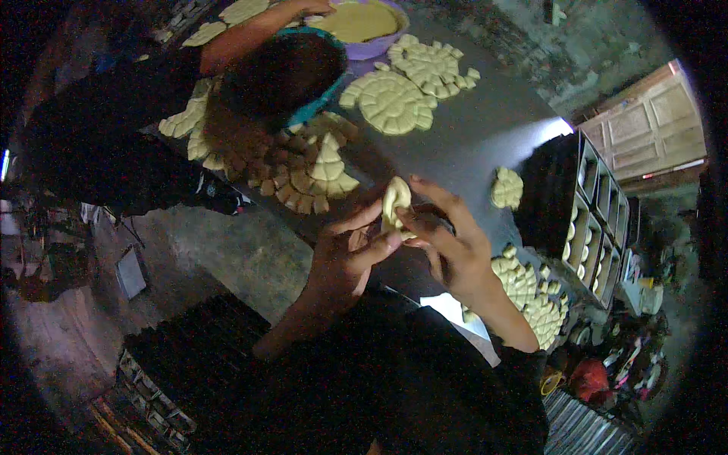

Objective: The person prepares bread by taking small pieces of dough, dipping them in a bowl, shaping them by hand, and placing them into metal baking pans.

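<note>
Far left: another person in dark clothes bends over the table (470,144), head (277,72) w/ a teal band, one arm (250,34) stretched to the far side toward a purple bowl (375,47) holding a flat yellow dough mass. Around that person lie discs of pale dough cut into small segments: one by the arm at far left (243,10), a broken-up one (307,178) just near of the head, pieces spread apart.

Centre: left hand (345,258) raised over the near table edge, thumb and fingers curled, pinching the lower part of a dough piece (396,205). The dough piece is pale, elongated, upright, held above the table btw both hands, not touching the surface. Right hand (451,246) just beside it, fingertips closed on the same piece from the right side, index finger arched over the top. Both hands touching the piece; palms apart.

Far of the hands: two more scored dough rounds (390,101) and (432,64), side by side, near the bowl.

Right: small dough lump (506,187) alone on the table, then a dark multi-compartment baking mould (595,220) w/ dough in some cells. Near right, by the right forearm, a cut dough round (531,296), segments partly separated. Far right: pale panelled door (652,129).
</note>
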Action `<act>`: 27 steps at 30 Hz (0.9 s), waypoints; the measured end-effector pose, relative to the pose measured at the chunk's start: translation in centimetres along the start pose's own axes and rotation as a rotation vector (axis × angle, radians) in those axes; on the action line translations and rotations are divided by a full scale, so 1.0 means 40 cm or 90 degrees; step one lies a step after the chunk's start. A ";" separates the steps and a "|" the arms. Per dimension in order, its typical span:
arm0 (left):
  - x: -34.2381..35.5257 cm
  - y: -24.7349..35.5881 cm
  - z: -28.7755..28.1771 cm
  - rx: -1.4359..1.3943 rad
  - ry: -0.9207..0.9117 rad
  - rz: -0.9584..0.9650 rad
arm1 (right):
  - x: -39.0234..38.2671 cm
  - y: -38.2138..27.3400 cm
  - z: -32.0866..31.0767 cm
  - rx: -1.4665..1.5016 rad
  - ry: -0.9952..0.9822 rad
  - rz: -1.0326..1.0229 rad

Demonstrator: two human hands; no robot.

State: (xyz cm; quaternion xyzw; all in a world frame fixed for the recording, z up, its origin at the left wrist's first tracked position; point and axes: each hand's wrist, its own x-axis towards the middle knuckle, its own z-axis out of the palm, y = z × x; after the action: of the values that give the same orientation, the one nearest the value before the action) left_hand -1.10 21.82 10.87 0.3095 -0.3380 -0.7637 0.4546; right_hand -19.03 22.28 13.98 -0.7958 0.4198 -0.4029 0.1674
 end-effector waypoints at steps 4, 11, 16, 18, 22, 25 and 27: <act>-0.078 -0.063 0.090 0.041 -0.018 0.027 | -0.127 -0.037 -0.071 0.088 0.056 0.002; -0.119 -0.190 0.123 -0.033 0.064 -0.033 | -0.232 -0.123 -0.129 -0.115 0.019 -0.145; -0.173 -0.097 0.203 0.313 0.038 0.054 | -0.253 -0.127 -0.166 0.059 0.023 -0.097; -0.170 -0.086 0.205 0.414 0.045 0.108 | -0.245 -0.142 -0.164 0.120 0.048 -0.020; -0.161 -0.099 0.152 0.240 -0.063 0.139 | -0.210 -0.125 -0.177 0.036 0.009 -0.043; -0.133 -0.094 0.137 0.292 -0.153 0.248 | -0.187 -0.130 -0.153 0.091 0.066 0.071; -0.100 -0.031 0.110 0.496 -0.195 0.186 | -0.173 -0.110 -0.142 0.144 0.071 0.140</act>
State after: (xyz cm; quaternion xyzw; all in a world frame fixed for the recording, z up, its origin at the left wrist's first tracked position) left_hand -3.57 26.92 13.09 0.2901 -0.7043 -0.5441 0.3519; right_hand -23.37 30.84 16.71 -0.6977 0.4648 -0.4707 0.2751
